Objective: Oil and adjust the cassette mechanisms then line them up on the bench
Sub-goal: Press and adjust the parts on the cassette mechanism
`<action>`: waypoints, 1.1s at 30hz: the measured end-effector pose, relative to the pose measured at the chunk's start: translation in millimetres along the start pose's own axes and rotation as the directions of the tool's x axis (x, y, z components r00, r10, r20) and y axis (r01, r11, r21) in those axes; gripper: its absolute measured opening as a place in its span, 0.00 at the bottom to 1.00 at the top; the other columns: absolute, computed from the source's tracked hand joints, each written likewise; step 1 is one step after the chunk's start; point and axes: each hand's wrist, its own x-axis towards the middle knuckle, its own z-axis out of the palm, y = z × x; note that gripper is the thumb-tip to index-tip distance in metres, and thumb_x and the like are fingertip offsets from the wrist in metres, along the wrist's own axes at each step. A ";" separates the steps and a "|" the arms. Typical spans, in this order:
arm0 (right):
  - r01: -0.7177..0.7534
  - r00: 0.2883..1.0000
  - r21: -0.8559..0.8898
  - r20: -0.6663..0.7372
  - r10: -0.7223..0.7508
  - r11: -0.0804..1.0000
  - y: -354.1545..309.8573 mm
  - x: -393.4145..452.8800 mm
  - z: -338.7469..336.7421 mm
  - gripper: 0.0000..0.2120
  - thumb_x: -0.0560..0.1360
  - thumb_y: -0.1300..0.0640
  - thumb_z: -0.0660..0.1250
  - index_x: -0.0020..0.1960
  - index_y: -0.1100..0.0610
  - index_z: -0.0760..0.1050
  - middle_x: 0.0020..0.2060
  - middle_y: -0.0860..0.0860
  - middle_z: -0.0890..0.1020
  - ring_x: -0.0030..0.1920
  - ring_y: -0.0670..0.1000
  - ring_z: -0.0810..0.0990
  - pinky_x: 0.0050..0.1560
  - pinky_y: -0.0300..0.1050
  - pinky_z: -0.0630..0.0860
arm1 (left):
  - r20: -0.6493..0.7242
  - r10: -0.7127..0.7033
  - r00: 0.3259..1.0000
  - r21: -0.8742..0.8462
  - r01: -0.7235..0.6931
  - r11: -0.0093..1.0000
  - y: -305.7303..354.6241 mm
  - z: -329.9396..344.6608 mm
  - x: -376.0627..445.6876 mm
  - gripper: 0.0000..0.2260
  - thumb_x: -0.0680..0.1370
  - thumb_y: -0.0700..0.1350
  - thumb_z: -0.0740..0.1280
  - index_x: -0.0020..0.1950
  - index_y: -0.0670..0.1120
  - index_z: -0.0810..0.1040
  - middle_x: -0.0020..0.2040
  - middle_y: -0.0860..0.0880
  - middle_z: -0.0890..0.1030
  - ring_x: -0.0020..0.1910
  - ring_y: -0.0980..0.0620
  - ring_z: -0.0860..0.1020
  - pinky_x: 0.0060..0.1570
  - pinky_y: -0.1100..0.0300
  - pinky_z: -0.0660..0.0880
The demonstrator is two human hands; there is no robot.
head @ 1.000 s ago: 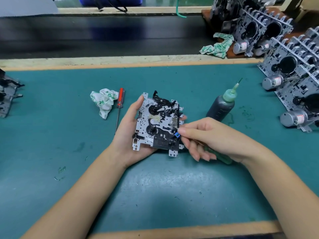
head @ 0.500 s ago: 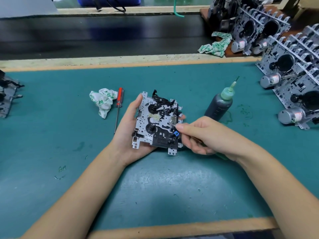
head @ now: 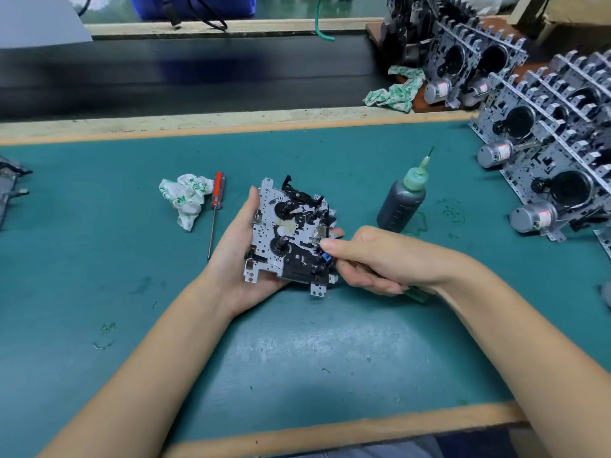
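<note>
A cassette mechanism [head: 287, 233], a silver plate with black reels and parts, lies face up in my left hand [head: 236, 256], whose thumb and fingers curl round its edges above the green bench mat [head: 297, 352]. My right hand [head: 380, 259] grips a green-handled tool [head: 417, 295]; its tip is hidden at the mechanism's right edge, beside a small blue part. The index finger lies along that edge. A dark oil bottle [head: 401, 203] with a green nozzle stands just to the right.
A red-handled screwdriver [head: 216, 206] and a crumpled cloth [head: 185, 198] lie left of the mechanism. Rows of upright mechanisms with motors [head: 545, 166] stand at the right. Another cloth [head: 395, 92] lies at the back right. A part of a mechanism [head: 8, 190] shows at the left edge.
My right hand has shifted slightly up along the mechanism's right edge, from the blue part toward the metal tab. My left hand keeps holding the mechanism in place.
</note>
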 end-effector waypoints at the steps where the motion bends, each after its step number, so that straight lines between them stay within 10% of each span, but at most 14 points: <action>1: -0.001 1.000 -0.001 0.006 0.001 1.000 -0.3 0.2 -0.5 0.30 0.81 0.44 0.52 0.21 0.53 0.63 0.13 0.50 0.62 0.16 0.48 0.58 0.22 0.37 0.59 | -0.012 0.004 1.000 0.001 -0.004 1.000 0.0 0.8 0.1 0.32 0.79 0.65 0.50 0.53 0.43 0.85 0.57 0.40 0.81 0.55 0.44 0.81 0.48 0.51 0.80; 24: 0.071 0.989 0.029 0.127 -0.074 0.997 9.9 -11.8 -7.5 0.31 0.75 0.37 0.53 0.21 0.56 0.67 0.12 0.49 0.62 0.16 0.47 0.58 0.24 0.38 0.60 | 0.062 0.047 0.997 -0.026 -0.046 0.999 -1.9 -1.7 -4.1 0.36 0.77 0.67 0.51 0.62 0.38 0.78 0.63 0.35 0.76 0.62 0.39 0.77 0.56 0.45 0.77; 33: 0.277 0.947 0.235 -0.229 -0.224 0.932 15.5 -6.5 -9.7 0.17 0.82 0.53 0.52 0.39 0.58 0.71 0.17 0.47 0.70 0.16 0.45 0.59 0.21 0.39 0.52 | 0.134 0.095 0.987 -0.288 -0.053 0.956 1.0 -0.9 -7.3 0.46 0.72 0.73 0.57 0.69 0.31 0.67 0.67 0.28 0.68 0.65 0.26 0.68 0.70 0.36 0.58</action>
